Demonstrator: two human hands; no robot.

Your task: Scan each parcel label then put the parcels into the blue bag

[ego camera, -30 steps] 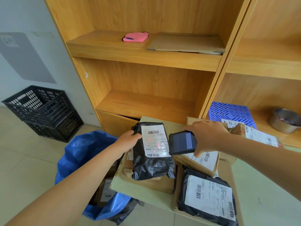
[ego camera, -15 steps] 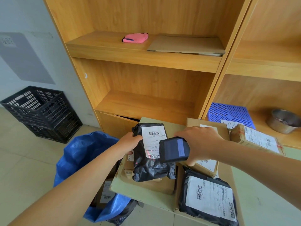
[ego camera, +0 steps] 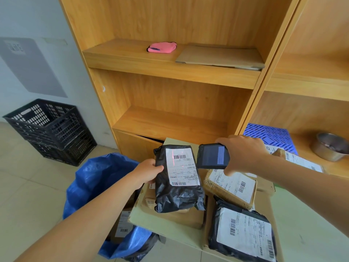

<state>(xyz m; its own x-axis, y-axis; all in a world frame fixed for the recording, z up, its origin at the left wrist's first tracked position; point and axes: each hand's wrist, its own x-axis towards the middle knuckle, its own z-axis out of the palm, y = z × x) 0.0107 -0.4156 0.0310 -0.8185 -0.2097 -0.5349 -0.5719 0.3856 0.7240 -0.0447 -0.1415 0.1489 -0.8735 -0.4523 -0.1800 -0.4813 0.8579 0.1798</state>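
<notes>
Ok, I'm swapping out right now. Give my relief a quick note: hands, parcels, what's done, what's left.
Left hand holds the black parcel upright, label facing you.
Right hand holds the scanner beside that label; red scan light shows on it.
Blue bag stands open at lower left, with at least one labelled parcel inside.
Left: bag the held parcel, then scan and bag the brown parcel, the second black parcel and the parcel on the shelf.

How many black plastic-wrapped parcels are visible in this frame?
2. One black parcel is held in the left hand, its label facing the scanner in the right hand. The other lies at bottom right. More may be hidden inside the blue bag.
</notes>
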